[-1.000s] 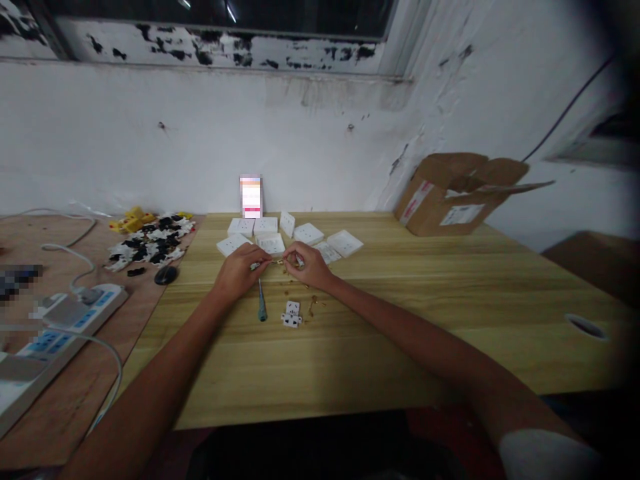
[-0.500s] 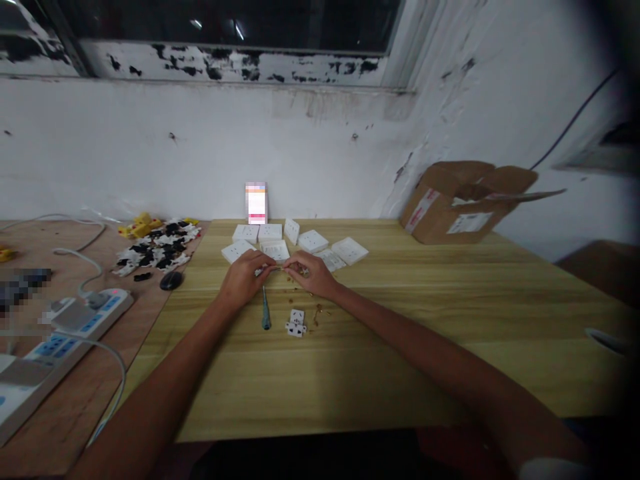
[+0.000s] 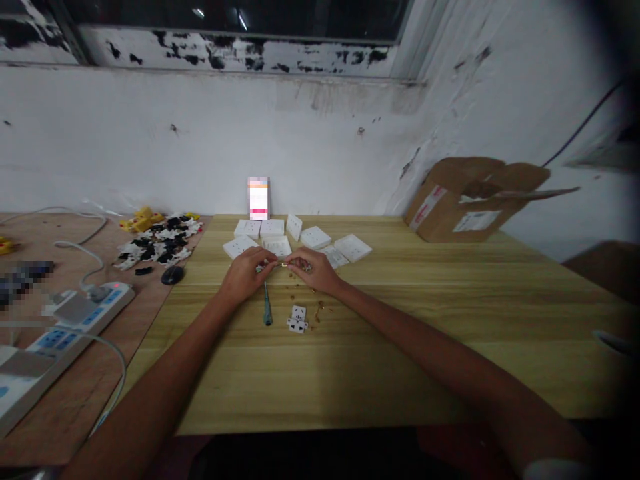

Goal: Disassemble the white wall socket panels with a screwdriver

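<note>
Fingertips of my left hand [image 3: 249,272] and my right hand [image 3: 314,270] meet in a pinch over the wooden table. Between them is a small brass-coloured metal piece [image 3: 283,265], too small to make out fully. Below my left hand lies a screwdriver [image 3: 267,312] with a teal handle, its tip pointing away from me. A white socket insert [image 3: 298,319] with dark slots rests nearer to me. Several small brass parts [image 3: 319,311] are scattered beside it and under my right hand. White socket plates [image 3: 315,237] lie just beyond my hands.
A lit phone [image 3: 259,199] leans on the wall. On the left are a pile of black and white plastic parts [image 3: 163,241], yellow pieces [image 3: 142,219], a black mouse [image 3: 173,275] and a white power strip [image 3: 95,313] with cables. An open cardboard box [image 3: 465,207] stands at the back right.
The brass-coloured piece between my fingertips shows more clearly now. Both hands stay in nearly the same place; the view has shifted slightly.
</note>
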Demonstrator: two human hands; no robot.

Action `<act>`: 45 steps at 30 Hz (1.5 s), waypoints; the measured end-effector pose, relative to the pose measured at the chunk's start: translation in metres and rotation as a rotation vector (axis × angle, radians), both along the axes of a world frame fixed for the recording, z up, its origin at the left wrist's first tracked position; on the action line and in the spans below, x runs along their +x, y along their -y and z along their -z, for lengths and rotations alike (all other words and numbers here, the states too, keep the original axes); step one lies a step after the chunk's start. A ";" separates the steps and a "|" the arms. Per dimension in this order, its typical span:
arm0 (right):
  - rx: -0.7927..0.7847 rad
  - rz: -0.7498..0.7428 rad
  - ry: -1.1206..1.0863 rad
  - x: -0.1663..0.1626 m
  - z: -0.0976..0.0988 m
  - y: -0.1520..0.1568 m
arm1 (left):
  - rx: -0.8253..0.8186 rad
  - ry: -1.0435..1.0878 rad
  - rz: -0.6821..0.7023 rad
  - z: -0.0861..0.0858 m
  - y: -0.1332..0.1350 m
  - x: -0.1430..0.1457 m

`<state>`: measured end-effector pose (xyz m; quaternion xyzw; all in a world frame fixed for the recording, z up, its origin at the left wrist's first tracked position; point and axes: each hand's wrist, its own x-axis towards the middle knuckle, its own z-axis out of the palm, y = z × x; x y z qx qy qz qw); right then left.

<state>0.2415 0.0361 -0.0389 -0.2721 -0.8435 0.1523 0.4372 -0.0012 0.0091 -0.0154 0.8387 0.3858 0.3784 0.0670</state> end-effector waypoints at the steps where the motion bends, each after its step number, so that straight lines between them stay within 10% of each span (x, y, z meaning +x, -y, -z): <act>1: 0.001 -0.006 0.003 0.000 0.000 0.000 | 0.000 -0.001 -0.001 0.000 0.000 0.000; 45: 0.038 -0.032 0.005 -0.001 -0.002 0.003 | 0.037 -0.020 0.125 0.003 -0.002 -0.001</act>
